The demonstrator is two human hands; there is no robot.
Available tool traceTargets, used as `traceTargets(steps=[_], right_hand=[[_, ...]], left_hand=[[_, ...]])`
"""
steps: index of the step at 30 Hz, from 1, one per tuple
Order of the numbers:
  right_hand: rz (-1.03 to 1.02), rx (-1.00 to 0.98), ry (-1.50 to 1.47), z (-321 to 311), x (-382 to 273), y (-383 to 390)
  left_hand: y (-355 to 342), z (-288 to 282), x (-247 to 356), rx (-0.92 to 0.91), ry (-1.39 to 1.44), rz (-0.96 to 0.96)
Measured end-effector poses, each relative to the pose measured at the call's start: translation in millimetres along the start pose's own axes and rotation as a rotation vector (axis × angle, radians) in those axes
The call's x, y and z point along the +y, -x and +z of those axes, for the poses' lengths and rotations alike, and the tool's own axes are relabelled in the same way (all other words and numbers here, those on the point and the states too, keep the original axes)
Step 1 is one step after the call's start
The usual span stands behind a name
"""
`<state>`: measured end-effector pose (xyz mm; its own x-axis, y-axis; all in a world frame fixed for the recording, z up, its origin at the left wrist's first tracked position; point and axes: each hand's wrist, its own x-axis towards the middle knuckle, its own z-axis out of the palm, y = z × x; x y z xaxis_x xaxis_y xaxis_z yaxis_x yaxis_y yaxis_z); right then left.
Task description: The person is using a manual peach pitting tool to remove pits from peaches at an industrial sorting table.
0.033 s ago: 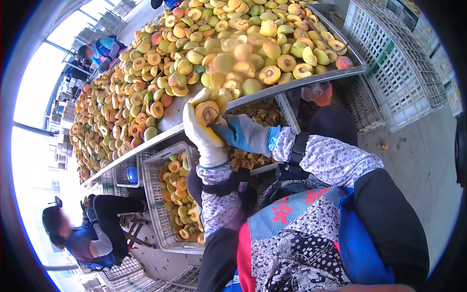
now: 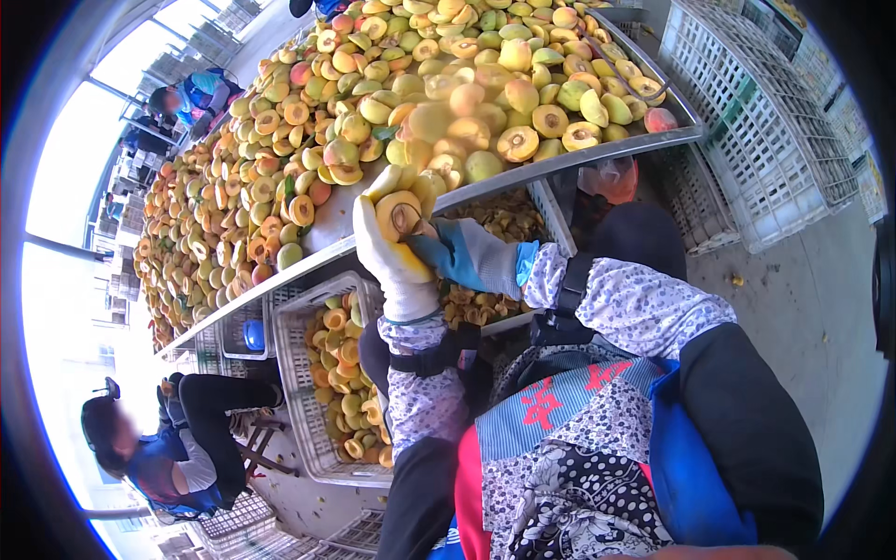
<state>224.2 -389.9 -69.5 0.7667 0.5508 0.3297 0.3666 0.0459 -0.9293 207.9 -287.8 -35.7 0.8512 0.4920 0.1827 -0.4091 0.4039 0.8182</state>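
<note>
Above the table's near edge, my left hand [image 2: 392,247], in a white and yellow glove, is closed around a halved peach [image 2: 381,217]. The cut face shows a brown pit hollow, but I cannot tell whether the stone is still inside. My right hand [image 2: 462,252], in a blue and pale grey glove, is closed with its fingertips against the peach half's right side. Anything inside those right fingers is hidden. Just beyond both hands, many cut peaches [image 2: 308,121] are heaped on the metal-edged table [image 2: 322,229].
Under the table edge, a pale crate [image 2: 297,411] holds peach halves, and brown scraps [image 2: 476,303] lie right of it. White crates [image 2: 747,121] are stacked at right. One person [image 2: 154,457] sits at lower left; another [image 2: 191,98] is at the table's far left.
My hands and the peach half have shifted only very slightly. Everything else looks the same.
</note>
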Motion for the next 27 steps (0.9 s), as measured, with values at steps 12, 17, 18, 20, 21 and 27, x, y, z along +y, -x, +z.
traceTargets(steps=[12, 17, 18, 20, 21, 27], right_hand=[[-0.112, 0.101, 0.120, -6, -1, -1], [0.039, -0.046, 0.315, -13, -13, 3], [0.047, -0.054, 0.339, -14, -16, 3], [-0.003, -0.032, 0.373, -12, -9, 4], [-0.028, -0.023, 0.392, -11, -8, 3], [0.008, -0.097, 0.535, -17, -8, 1]], left_hand=[[-16, -20, 3, -0.035, -0.058, -0.082], [-13, -22, -1, -0.062, -0.035, -0.121], [-9, -16, 2, -0.065, -0.017, -0.129], [-5, -5, 4, -0.005, 0.037, -0.101], [-4, -3, 4, 0.027, 0.066, -0.085], [-3, -31, -8, -0.211, -0.519, 0.442]])
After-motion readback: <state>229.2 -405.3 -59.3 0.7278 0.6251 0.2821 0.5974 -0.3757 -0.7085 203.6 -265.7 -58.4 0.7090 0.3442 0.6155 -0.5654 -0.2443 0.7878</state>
